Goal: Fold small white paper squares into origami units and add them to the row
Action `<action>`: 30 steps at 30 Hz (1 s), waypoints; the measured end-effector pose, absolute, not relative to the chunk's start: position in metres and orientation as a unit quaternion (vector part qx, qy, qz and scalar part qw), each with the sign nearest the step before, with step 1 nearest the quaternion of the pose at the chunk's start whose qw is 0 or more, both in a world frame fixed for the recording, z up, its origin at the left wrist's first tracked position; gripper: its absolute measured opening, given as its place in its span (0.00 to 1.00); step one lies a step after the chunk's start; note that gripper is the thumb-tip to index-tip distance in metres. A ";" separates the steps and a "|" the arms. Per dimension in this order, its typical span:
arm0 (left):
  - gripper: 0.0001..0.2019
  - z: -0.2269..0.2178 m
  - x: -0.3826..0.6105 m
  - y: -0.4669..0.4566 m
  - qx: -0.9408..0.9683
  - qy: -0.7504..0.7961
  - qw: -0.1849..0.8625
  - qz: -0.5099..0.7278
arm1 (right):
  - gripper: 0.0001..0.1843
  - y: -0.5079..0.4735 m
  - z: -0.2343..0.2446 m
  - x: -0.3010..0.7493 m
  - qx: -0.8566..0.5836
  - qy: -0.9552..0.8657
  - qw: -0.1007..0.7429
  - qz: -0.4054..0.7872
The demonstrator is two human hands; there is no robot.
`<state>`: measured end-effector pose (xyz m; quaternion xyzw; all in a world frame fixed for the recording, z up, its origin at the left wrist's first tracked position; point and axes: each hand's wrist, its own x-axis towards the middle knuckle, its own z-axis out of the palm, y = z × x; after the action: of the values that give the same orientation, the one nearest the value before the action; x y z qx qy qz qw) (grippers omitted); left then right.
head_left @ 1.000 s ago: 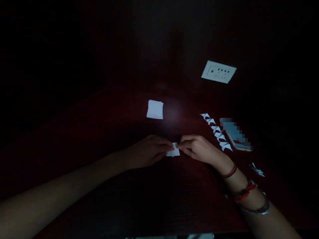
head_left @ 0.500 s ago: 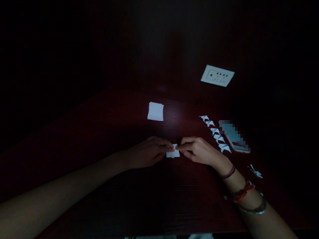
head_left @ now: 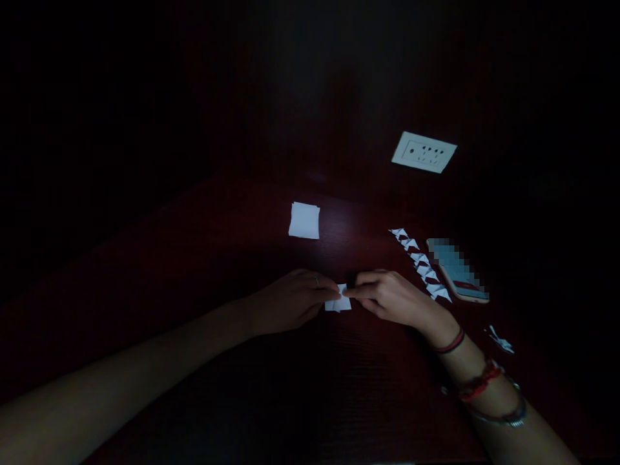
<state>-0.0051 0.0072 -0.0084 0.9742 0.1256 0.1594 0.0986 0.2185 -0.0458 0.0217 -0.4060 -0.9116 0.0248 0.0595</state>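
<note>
We have a small, roughly square piece of folded white paper (head_left: 343, 303) lying on the dark red, wood-grained bench (head_left: 232, 239), directly between our two hands. It lies to the right of our left hand (head_left: 293, 300) and to the left of our right hand (head_left: 390, 297), and both touch it, so neither is plainly nearer; the left covers more of it, over its far left part. We see no clear long axis, the sides looking nearly equal, though a little tip juts from the edge towards us.

Our left hand comes in low and flat, its thumb and finger close together on the paper. Our right hand has its index finger stretched out to the paper's upper right part, the other fingers curled beneath. In this dim light we cannot tell whether either one pinches the sheet or only presses it down.

Beyond the hands sits a stack of square white paper sheets (head_left: 304, 221). Past our right hand runs a slanting row of pointed, folded white paper shapes (head_left: 421, 260), just beside a pale-edged phone (head_left: 458, 271) with its screen up.
</note>
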 end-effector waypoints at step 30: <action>0.22 -0.003 -0.008 0.018 0.975 0.082 0.135 0.157 | 0.22 -0.045 0.024 0.217 -0.406 -0.911 0.048 0.052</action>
<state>-0.0082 0.0182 -0.0028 0.9749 0.0815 0.1570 0.1355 0.2173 -0.0453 0.0237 -0.4059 -0.9112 0.0515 0.0479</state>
